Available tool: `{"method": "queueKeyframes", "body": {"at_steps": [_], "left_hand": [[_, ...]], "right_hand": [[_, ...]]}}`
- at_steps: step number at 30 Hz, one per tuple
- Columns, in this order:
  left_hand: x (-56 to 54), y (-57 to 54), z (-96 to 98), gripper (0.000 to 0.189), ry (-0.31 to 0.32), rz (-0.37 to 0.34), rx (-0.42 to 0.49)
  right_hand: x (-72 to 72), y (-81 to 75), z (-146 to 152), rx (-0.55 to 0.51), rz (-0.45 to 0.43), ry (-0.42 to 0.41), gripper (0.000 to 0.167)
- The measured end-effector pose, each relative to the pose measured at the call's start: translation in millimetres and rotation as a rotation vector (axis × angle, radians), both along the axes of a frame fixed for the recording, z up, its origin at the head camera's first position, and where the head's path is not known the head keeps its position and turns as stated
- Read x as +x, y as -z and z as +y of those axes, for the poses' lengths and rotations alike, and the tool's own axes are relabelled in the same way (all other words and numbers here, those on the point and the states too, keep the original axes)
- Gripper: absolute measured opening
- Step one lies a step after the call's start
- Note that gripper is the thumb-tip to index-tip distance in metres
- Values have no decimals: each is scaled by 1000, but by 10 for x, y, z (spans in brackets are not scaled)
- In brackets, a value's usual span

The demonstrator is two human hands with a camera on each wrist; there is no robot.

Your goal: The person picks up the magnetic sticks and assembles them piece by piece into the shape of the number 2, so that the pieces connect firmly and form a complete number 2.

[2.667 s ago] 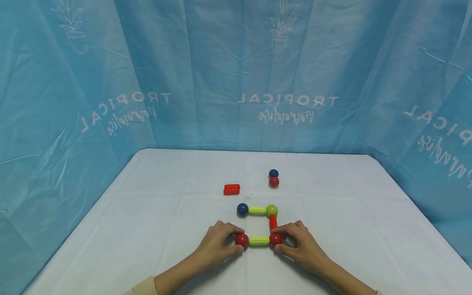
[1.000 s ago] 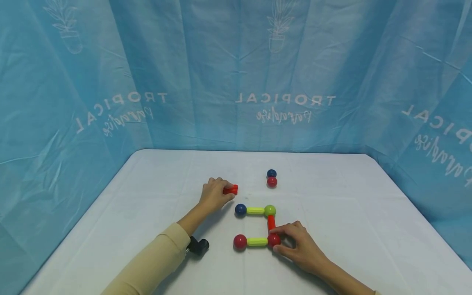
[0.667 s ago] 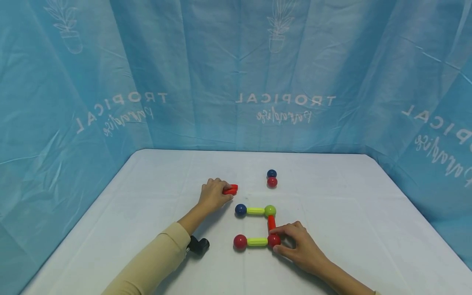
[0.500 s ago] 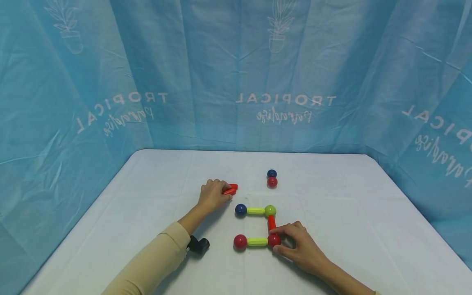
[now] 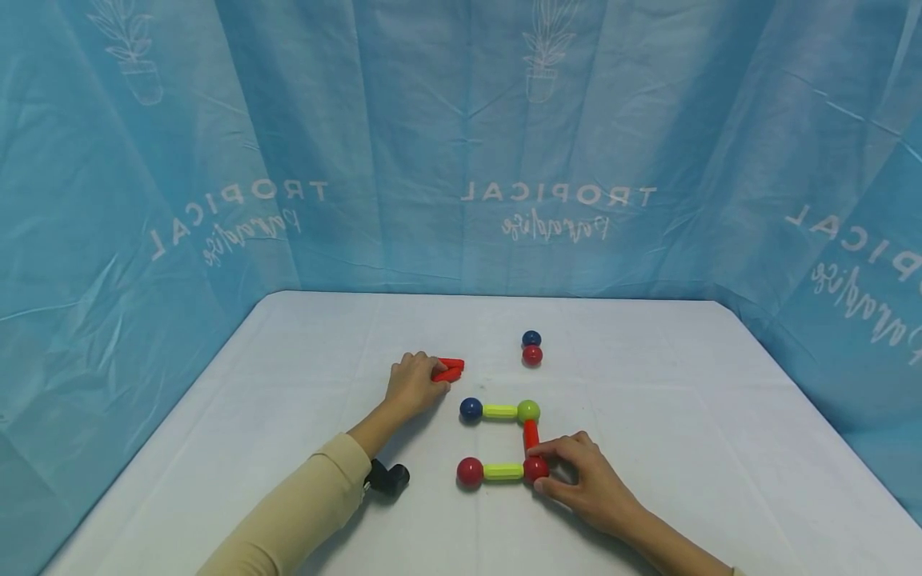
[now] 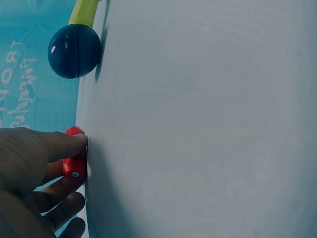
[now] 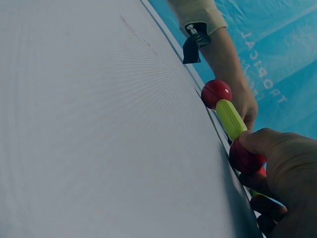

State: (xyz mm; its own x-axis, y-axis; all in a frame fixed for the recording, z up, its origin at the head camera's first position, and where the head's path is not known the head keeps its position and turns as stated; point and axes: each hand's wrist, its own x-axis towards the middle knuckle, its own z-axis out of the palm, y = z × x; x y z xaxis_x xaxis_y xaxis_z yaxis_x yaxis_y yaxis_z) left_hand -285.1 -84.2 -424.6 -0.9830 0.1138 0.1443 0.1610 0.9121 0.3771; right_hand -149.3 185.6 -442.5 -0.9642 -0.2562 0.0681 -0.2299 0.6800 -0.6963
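In the head view, my left hand (image 5: 414,384) pinches the nearer of two short red sticks (image 5: 448,374). The other red stick (image 5: 452,363) lies just behind it, the two now at an angle. My right hand (image 5: 587,484) holds a red ball (image 5: 535,469) between thumb and fingers at the near right corner of a three-sided figure. From that ball a yellow-green stick (image 5: 503,472) runs left to another red ball (image 5: 471,473). A red stick (image 5: 531,434) runs back to a green ball (image 5: 529,411), joined by a second yellow-green stick (image 5: 499,412) to a dark blue ball (image 5: 471,410).
A blue ball (image 5: 531,339) and a red ball (image 5: 532,356) sit together farther back on the white-covered table (image 5: 648,384). A black device (image 5: 389,478) juts from the left wrist. Blue curtain (image 5: 403,120) hangs behind and at both sides.
The left hand let go of the figure's left red ball and moved back to the red sticks. The nearer stick has since turned and slid slightly left. The right hand keeps its hold.
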Motion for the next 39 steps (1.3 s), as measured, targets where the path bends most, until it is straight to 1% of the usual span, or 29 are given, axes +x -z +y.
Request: {"method": "queueKeyframes", "body": {"at_steps": [4,8,11,13,15,17,24,27,29,31,34,39], "left_hand": [[6,-3,-8,32,0,-4,-6],[42,-28,-24,32,-7,-3,20],[104,-62,-48,32,-10,3,74],[173,-83,-74,31,-12,5,117],[269,-106,-106,31,-14,-3,161],[390,-123,-140,30,-18,-16,199],[905,-141,-234,29,-4,-61,295],[1117,-127,-250,28,-3,-100,341],[1236,-114,-252,28,-3,-130,370],[1332,-94,-247,28,-7,-159,388],[1450,-63,-239,27,1,-186,399],[1589,-38,-219,26,26,-232,399]], "right_hand": [[0,-1,-3,-3,6,-1,42],[1,9,3,-4,15,-5,41],[-2,13,8,-9,23,-11,41],[-5,11,11,-11,31,-14,41],[-7,9,12,-10,33,-14,41],[-8,7,12,-7,31,-15,41],[-3,6,11,-12,22,-17,40],[-2,8,16,-12,34,-17,41],[-1,10,21,-8,44,-15,41],[-3,13,26,-5,47,-16,41],[-6,21,27,-13,51,-23,41],[-8,28,22,-12,50,-28,41]]}}
